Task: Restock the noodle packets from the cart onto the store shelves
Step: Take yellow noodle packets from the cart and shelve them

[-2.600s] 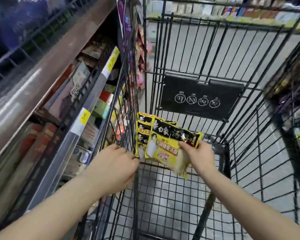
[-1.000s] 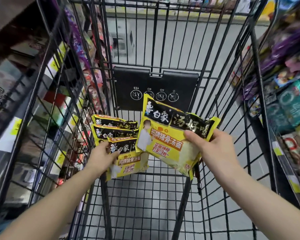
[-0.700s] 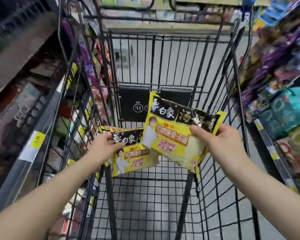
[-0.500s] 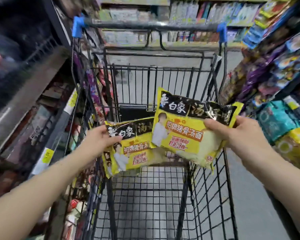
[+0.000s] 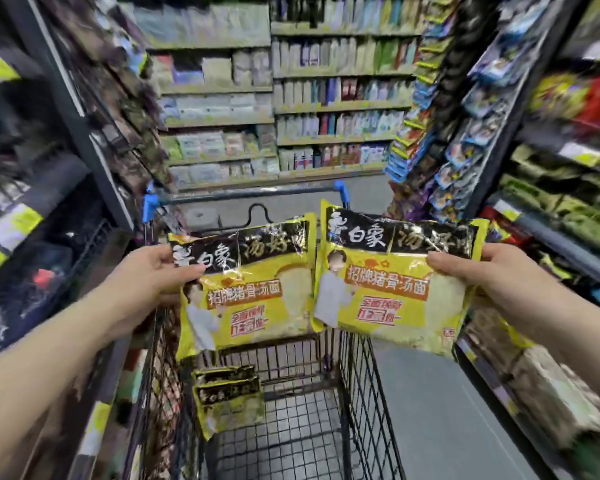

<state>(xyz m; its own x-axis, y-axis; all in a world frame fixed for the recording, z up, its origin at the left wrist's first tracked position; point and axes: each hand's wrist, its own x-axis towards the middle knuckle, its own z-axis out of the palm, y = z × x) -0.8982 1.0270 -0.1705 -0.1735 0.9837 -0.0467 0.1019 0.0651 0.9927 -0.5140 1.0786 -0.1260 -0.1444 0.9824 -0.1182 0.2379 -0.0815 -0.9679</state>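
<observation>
I hold two yellow and black noodle packets side by side above the black wire cart (image 5: 357,386). My left hand (image 5: 149,271) grips the left noodle packet (image 5: 257,292) by its top left corner. My right hand (image 5: 499,275) grips the right noodle packet (image 5: 392,289) by its right edge. Both packets face me, upright. Down in the cart, against its left wall, more of the same noodle packets (image 5: 227,396) stand stacked.
The cart's handle bar with blue end caps (image 5: 250,194) points away from me. Stocked shelves (image 5: 561,188) line the right side of the narrow aisle, dark shelves (image 5: 49,188) the left, and a further shelf wall (image 5: 278,98) closes the aisle end. Grey floor (image 5: 426,410) lies right of the cart.
Both hands have lifted their packets up out of the cart, level with each other. My view has tilted up from the cart basket toward the aisle and its shelves.
</observation>
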